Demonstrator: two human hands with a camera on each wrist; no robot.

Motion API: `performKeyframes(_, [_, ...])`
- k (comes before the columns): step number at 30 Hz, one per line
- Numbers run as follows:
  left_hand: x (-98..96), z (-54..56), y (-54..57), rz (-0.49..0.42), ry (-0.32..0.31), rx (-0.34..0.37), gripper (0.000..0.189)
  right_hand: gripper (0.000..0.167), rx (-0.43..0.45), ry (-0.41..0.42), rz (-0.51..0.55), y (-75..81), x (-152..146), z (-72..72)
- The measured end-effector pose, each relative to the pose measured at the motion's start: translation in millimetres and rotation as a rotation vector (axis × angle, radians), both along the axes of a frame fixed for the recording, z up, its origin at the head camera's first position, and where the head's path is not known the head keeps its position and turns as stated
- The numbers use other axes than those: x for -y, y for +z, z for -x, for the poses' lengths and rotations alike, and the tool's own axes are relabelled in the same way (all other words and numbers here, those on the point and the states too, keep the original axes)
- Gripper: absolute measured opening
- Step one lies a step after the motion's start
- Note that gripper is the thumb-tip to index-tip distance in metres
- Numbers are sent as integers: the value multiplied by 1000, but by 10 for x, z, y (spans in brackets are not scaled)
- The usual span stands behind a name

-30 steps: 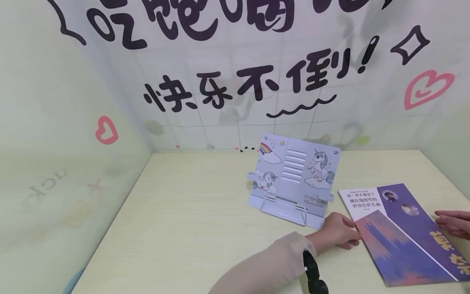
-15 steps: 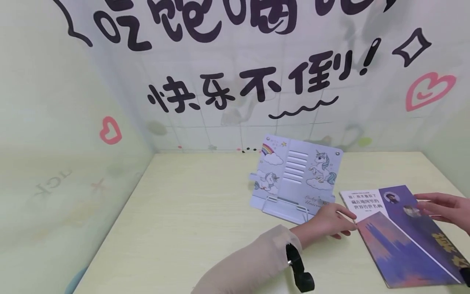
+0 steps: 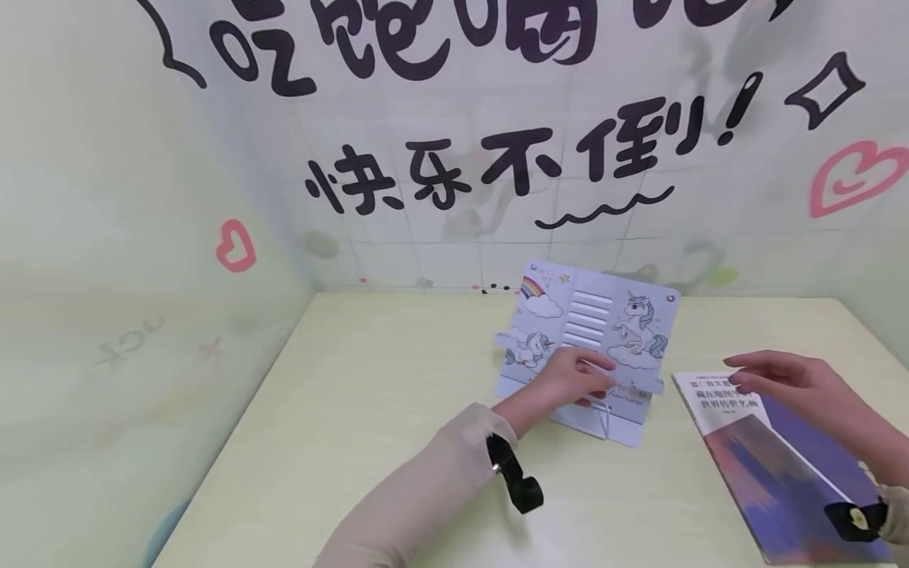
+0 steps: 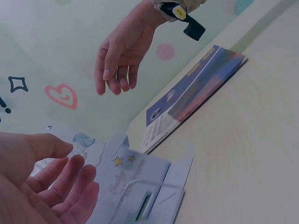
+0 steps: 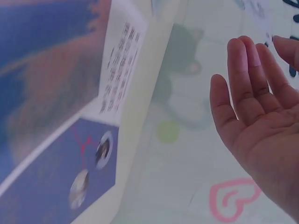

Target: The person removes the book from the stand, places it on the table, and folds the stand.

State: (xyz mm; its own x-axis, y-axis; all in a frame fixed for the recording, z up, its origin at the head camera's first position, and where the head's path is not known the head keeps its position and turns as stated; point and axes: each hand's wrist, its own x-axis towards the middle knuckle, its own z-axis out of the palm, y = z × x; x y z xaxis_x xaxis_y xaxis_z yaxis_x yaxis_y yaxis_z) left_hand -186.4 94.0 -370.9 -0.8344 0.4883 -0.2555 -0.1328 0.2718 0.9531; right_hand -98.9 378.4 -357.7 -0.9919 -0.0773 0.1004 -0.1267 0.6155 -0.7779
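Note:
A pale lilac book stand with unicorn drawings stands tilted back on the table, its wire page holder at the bottom front. My left hand is in front of its lower middle, fingers relaxed and holding nothing; the left wrist view shows loosely bent, empty fingers. To the right, a purple and white book lies flat on the table. Over its upper part hovers my right hand, holding nothing. In the right wrist view its fingers are fairly straight, apart from the book cover.
The pale wooden table is bordered by a printed curtain at the back and sides. Black device straps hang at both wrists. A bit of blue shows at the lower left edge.
My left hand has left the book's left edge and moved left to the front of the book stand. My right hand has risen from the book's right side and moved left above it.

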Motion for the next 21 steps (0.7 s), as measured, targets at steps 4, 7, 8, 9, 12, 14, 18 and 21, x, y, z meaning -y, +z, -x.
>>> performKeyframes(4, [247, 178, 27, 5, 31, -24, 20, 20, -5, 32, 50, -27, 192, 68])
performKeyframes(7, [424, 316, 62, -9, 56, -43, 24, 19, 29, 16, 56, -60, 342, 122])
performKeyframes(8, [479, 369, 67, -14, 72, -51, 24, 22, 45, 5, 53, -73, 387, 142])
performKeyframes(9, [537, 419, 77, -20, 91, -56, 24, 26, 53, -6, 52, -86, 428, 167])
performKeyframes(12, [680, 567, 81, -21, 144, -92, 24, 39, 67, -60, 32, -123, 489, 219])
performKeyframes(14, [767, 660, 60, -12, 189, -143, 22, 44, 73, -92, 42, -149, 507, 251])
performKeyframes(18, [905, 817, -28, 30, 270, -235, 24, 47, 75, -148, 117, -214, 547, 308])
performKeyframes(21, [934, 905, -98, 59, 313, -258, 28, 46, 73, -181, 163, -260, 596, 340])
